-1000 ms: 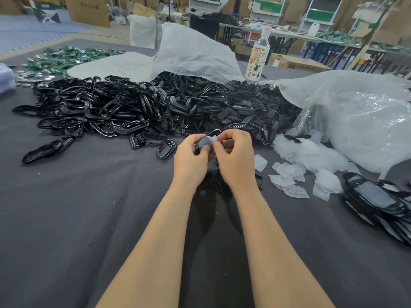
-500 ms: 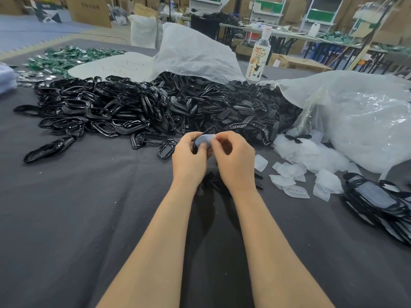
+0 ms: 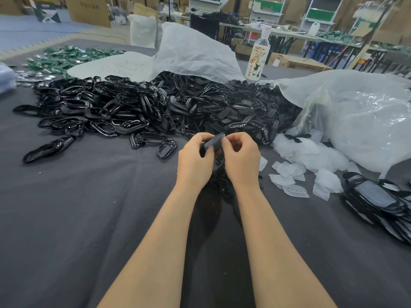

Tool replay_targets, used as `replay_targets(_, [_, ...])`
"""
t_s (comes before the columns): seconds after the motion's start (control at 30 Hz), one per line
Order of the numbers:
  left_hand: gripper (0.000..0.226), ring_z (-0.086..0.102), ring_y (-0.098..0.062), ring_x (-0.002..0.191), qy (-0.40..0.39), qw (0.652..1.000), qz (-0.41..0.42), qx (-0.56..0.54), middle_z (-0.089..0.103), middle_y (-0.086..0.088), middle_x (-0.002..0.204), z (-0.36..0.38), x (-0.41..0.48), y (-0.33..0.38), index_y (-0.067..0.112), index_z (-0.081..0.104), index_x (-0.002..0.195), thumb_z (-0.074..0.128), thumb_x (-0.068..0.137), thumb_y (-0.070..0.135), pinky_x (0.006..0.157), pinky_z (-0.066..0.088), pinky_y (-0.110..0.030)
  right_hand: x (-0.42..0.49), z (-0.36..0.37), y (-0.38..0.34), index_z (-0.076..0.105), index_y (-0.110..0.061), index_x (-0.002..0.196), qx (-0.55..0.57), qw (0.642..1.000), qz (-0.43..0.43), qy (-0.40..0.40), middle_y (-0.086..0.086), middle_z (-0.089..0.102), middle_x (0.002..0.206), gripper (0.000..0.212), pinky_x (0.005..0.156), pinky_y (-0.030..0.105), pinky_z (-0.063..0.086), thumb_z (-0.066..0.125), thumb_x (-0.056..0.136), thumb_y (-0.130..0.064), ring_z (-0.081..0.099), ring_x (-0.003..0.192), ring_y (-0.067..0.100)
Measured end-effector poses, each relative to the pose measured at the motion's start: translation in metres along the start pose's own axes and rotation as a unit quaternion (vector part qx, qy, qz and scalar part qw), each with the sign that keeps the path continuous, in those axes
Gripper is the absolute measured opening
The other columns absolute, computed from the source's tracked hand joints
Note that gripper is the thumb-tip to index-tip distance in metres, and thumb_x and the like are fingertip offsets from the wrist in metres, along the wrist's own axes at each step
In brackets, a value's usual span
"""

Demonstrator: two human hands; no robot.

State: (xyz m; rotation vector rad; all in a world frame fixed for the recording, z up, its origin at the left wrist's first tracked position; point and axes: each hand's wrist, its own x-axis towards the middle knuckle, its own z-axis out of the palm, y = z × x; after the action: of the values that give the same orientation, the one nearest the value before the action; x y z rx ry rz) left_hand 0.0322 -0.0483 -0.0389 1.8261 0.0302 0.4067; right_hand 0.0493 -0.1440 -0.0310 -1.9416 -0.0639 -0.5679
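Observation:
My left hand (image 3: pixel 195 158) and my right hand (image 3: pixel 241 157) meet above the grey cloth table (image 3: pixel 77 218). Between them they pinch a small flat black plastic part (image 3: pixel 214 142) with a greyish film on its face. The left hand's fingers curl round its lower left end. Thumb and forefinger of the right hand nip its upper right edge. A few more small black parts (image 3: pixel 220 172) lie on the cloth under my hands, mostly hidden by them.
A big heap of black plastic frames and parts (image 3: pixel 144 110) spreads across the table behind my hands. White plastic bags (image 3: pixel 355 116) and loose clear film pieces (image 3: pixel 293 172) lie right. Stacked black pieces (image 3: pixel 378 203) sit far right. A water bottle (image 3: pixel 258 56) stands behind.
Both hands stay together at the same spot. The small black part has turned a little between the fingers, showing more of its flat face.

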Motion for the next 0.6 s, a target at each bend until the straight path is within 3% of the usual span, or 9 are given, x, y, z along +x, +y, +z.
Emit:
replay_targets(0.1, [0.03,0.064,-0.007,0.089,-0.008,1.0,0.001,0.004,0.063,0.019,0.088,0.0001,-0.0003,0.0004,0.037,0.055,0.092,0.054,0.094,0.007,0.083,0.055,-0.031,0.0015,-0.0001,0.001,0.059,-0.012,0.084,-0.006,1.0,0.011,-0.004,-0.001,0.062,0.081,0.006,0.073,0.019,0.044,0.06,0.09,-0.011,0.056,0.08,0.013])
replay_targets(0.2, [0.031,0.065,-0.012,0.092,-0.014,1.0,-0.003,-0.002,0.065,0.016,0.09,-0.0001,0.0,0.0005,0.037,0.054,0.092,0.054,0.094,0.007,0.086,0.055,-0.037,0.002,0.0,0.0019,0.057,-0.009,0.088,0.018,1.0,0.017,0.001,-0.01,0.056,0.075,0.005,0.064,0.007,0.04,0.061,0.089,-0.008,0.053,0.069,0.001])
replay_targets(0.3, [0.027,0.067,-0.02,0.096,-0.02,0.999,-0.015,-0.029,0.069,0.003,0.098,-0.0007,0.0012,0.0004,0.032,0.057,0.096,0.054,0.094,0.005,0.089,0.054,-0.044,0.0031,-0.0011,0.0035,0.052,-0.011,0.092,0.067,0.997,0.04,-0.004,-0.011,0.054,0.079,0.012,0.064,0.004,0.041,0.062,0.088,-0.007,0.053,0.07,-0.004])
replay_targets(0.6, [0.016,0.07,-0.023,0.091,-0.024,0.996,-0.049,-0.077,0.069,-0.003,0.094,-0.0001,-0.0001,0.0008,0.031,0.059,0.088,0.058,0.093,0.016,0.083,0.057,-0.045,0.0075,-0.0055,0.0059,0.06,-0.013,0.092,0.112,0.988,0.079,-0.072,-0.002,0.064,0.084,0.011,0.072,0.016,0.05,0.062,0.088,-0.003,0.06,0.08,0.01])
